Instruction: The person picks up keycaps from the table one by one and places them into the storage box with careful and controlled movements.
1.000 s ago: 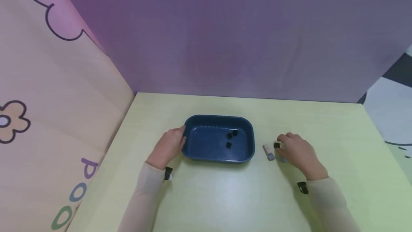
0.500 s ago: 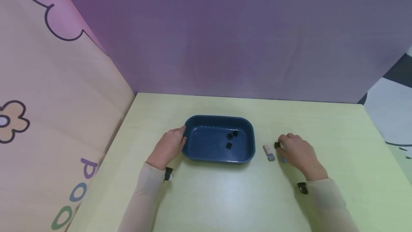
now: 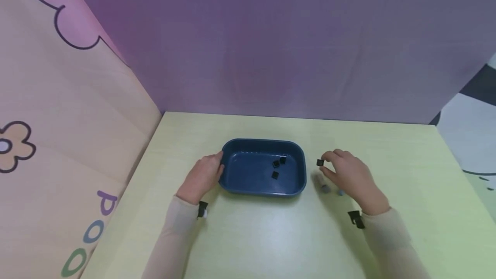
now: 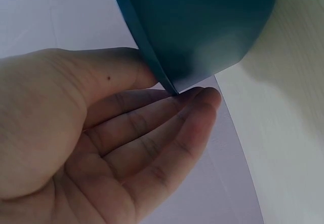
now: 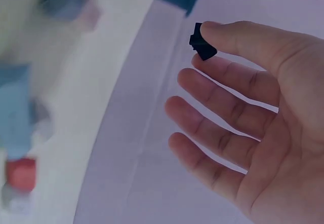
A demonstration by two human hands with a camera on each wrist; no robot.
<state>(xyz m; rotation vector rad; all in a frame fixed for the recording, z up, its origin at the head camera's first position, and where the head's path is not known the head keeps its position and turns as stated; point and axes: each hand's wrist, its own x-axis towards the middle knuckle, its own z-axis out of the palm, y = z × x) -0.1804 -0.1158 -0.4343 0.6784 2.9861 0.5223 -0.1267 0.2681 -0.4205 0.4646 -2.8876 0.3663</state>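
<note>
Small black piece (image 5: 201,45), angular, stepped outline, in right hand (image 3: 351,176)

Small black piece (image 3: 320,162) aloft, blue tray (image 3: 248,175) nearby, three pieces (image 3: 276,164) inside

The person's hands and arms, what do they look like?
The left sleeve and right sleeve are plain, pale beige and reach the wrists. The left hand and right hand wear no gloves. A small black piece shows by each cuff.

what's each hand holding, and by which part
Right hand: a small black piece, pinched at one edge. Left hand: the blue tray, by its left-end rim.
</note>
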